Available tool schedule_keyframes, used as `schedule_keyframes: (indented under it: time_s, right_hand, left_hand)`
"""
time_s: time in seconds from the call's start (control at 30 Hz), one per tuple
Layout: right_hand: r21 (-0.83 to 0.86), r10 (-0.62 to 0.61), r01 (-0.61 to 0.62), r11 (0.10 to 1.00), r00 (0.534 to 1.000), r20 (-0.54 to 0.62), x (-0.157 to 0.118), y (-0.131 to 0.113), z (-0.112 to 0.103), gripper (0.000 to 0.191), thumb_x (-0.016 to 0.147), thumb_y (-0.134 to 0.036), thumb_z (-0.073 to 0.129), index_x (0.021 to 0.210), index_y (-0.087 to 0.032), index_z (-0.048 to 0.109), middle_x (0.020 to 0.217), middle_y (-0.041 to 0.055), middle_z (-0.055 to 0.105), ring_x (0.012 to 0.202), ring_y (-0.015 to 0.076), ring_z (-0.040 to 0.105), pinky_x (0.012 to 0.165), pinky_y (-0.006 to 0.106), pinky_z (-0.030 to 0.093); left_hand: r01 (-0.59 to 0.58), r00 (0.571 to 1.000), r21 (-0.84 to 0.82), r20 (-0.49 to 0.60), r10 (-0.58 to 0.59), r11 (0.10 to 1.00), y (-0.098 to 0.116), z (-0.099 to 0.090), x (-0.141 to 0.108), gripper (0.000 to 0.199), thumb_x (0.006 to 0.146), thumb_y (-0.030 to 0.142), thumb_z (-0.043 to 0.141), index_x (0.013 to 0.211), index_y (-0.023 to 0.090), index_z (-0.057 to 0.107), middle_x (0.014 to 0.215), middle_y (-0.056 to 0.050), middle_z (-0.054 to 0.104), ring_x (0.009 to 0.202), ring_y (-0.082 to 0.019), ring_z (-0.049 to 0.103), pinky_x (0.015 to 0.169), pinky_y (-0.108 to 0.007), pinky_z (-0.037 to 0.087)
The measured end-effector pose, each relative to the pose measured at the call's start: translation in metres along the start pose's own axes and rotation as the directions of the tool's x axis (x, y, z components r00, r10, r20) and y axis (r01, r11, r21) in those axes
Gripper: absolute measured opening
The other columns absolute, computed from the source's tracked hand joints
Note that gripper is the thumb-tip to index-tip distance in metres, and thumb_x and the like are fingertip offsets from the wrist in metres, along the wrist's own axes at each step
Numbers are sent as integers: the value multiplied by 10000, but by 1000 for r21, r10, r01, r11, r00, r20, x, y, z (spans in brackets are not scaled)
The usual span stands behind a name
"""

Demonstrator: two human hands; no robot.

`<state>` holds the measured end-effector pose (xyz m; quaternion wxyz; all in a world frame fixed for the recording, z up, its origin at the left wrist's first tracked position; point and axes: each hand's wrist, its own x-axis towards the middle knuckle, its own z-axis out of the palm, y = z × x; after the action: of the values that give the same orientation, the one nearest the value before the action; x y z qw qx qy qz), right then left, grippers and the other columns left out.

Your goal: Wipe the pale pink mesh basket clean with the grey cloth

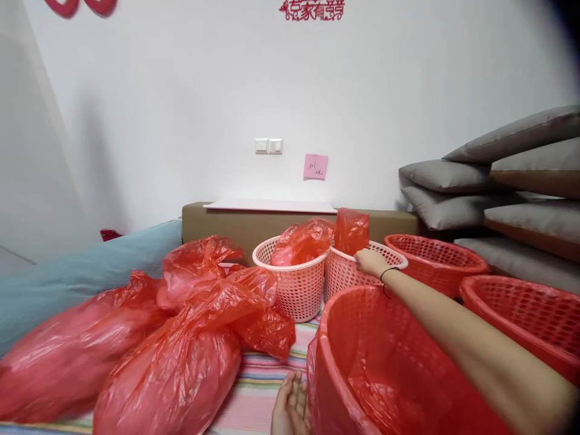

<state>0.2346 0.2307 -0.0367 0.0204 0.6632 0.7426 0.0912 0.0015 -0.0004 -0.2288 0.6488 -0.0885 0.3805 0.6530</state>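
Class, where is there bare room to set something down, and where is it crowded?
Striped cloth lies bare between the red bags and the left hand beside the front basket. It is crowded at right, where other baskets stand close together beside the cushions.

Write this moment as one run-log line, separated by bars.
right hand: at right pink basket rim, beside red bag, grip unclear | left hand: open, beside front red basket

the right hand (372, 263) reached a pale pink basket (345, 279), by a red bag (352, 229); the left hand (292, 406) (palm up, empty) was beside a larger red basket (330, 368).
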Motion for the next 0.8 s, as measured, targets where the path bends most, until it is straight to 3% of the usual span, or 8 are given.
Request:
schedule_keyframes:
  time_s: [0.23, 0.43, 0.63, 0.8]
  right_hand:
    - [-5, 86, -86, 996, 995, -57, 9, 7, -40, 279, 943, -366, 611, 1104, -140, 639, 1121, 85, 659, 992, 194, 648, 881, 396, 547]
    - [-24, 83, -86, 996, 990, -113, -10, 23, -88, 265, 926, -356, 631, 1076, -140, 656, 1093, 78, 680, 973, 190, 658, 861, 389, 550]
    - [-80, 32, -49, 996, 978, -204, -46, 36, -164, 192, 821, -199, 694, 977, -100, 745, 986, 146, 734, 957, 230, 683, 790, 281, 500]
    - [-145, 26, -73, 987, 953, -303, -91, 52, -238, 188, 809, -178, 695, 959, -81, 752, 951, 107, 738, 986, 228, 663, 832, 279, 452]
  left_hand:
    - [44, 998, -97, -39, -48, 994, 7, 17, -26, 147, 891, 77, 516, 936, 177, 614, 783, -30, 730, 619, -133, 695, 601, -216, 515]
    - [-58, 996, -76, -74, 53, 995, 7, 32, -44, 179, 927, 49, 479, 875, 146, 619, 742, -8, 703, 578, -86, 664, 560, -176, 508]
    - [-121, 993, -50, -13, 120, 991, -5, 31, -42, 205, 922, 32, 471, 857, 146, 629, 763, -5, 688, 619, -72, 666, 560, -154, 519]
    - [-129, 991, -54, 36, 131, 990, 4, 28, -46, 230, 907, 39, 448, 818, 149, 629, 751, -21, 676, 634, -81, 661, 607, -170, 541]
